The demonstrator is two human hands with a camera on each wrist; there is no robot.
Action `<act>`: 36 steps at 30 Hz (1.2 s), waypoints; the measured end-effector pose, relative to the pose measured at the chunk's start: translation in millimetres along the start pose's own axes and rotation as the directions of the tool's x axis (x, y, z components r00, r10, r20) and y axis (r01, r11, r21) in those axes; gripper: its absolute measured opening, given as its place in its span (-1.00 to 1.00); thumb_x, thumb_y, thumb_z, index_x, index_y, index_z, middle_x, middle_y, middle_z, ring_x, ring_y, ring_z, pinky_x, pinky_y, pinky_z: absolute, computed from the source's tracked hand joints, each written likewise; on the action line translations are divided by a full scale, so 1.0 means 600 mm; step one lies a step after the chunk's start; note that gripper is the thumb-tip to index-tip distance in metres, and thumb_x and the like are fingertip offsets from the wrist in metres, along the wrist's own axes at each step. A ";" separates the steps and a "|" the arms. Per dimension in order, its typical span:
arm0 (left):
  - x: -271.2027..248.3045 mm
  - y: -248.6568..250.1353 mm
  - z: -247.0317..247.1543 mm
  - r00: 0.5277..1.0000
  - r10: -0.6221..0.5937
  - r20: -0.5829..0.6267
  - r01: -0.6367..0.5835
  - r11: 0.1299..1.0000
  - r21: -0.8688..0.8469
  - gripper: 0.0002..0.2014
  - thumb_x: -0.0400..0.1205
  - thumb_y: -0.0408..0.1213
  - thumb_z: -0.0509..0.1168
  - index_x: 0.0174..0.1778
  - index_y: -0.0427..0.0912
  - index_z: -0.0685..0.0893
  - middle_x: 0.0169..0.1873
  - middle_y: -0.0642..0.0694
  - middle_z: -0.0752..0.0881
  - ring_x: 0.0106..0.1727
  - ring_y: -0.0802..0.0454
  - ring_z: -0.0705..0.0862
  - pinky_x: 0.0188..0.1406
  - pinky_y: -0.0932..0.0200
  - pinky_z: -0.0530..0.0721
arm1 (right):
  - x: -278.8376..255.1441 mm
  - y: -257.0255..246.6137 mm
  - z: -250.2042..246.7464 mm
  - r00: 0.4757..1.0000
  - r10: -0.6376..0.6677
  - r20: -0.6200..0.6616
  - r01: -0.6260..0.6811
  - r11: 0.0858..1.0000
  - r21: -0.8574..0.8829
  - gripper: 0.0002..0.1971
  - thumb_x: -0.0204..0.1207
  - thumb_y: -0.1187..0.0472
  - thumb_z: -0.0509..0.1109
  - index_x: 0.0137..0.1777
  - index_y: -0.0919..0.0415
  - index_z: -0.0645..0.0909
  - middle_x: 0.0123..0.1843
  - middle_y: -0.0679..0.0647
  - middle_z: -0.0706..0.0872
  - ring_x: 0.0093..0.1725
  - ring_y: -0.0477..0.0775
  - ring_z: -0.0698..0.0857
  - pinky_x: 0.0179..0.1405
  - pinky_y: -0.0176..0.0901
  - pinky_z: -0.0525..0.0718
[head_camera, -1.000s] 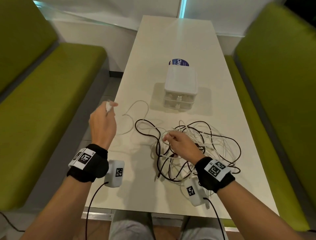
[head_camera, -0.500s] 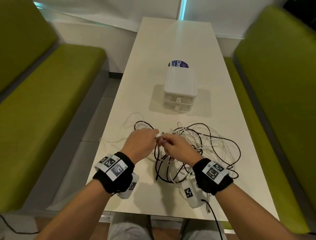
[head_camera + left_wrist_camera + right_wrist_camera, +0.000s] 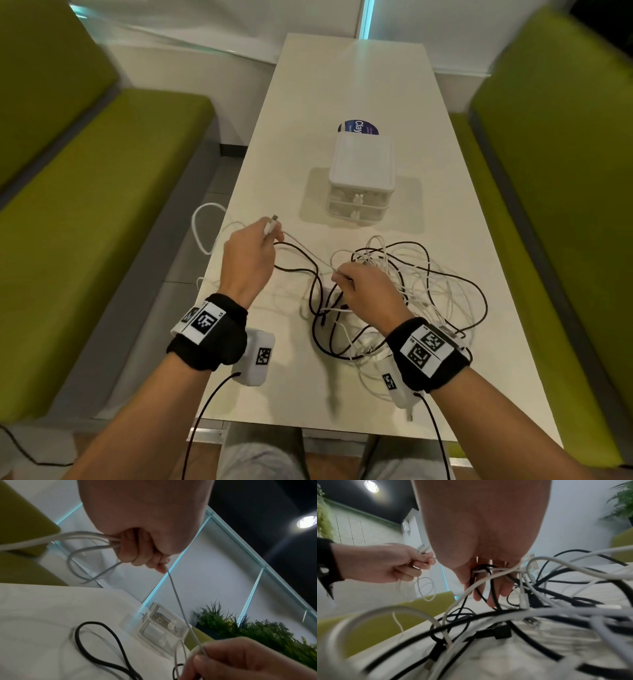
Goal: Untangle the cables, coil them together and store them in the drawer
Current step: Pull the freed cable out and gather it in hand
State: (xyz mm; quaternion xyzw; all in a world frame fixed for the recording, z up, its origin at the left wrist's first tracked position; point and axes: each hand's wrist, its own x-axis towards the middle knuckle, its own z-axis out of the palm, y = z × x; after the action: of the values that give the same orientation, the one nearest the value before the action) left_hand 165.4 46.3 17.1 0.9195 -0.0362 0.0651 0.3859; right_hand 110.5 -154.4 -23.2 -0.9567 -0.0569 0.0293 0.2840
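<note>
White cable [image 3: 301, 251] — both hands' grip

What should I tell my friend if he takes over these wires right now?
Left hand: grips the white cable near its plug, loops hanging off the table edge.
Right hand: pinches the same white cable at the tangle.
Drawer unit: both drawers look closed, beyond the tangle.
Done: one white cable partly pulled free.
Left: free the black and white cables, coil them, store them in a drawer.
</note>
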 end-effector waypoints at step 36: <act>0.018 -0.037 -0.015 0.996 -0.078 -0.040 0.081 0.994 0.074 -0.67 0.79 -0.18 0.09 -0.18 -0.09 0.69 -0.30 0.01 0.65 -0.22 -0.01 0.61 -0.26 0.15 0.37 | -0.008 -0.019 0.006 0.996 0.024 -0.091 -0.048 0.960 -0.275 -0.77 0.54 0.15 0.26 0.08 0.02 0.73 -0.12 -0.08 0.80 0.13 0.04 0.62 0.44 0.09 0.20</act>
State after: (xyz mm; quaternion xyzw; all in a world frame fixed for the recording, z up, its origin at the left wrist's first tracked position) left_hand 177.9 67.8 9.2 0.9329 0.0102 0.0678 0.3536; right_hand 104.4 -143.6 -20.0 -0.9882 -0.0308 -0.0155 0.1492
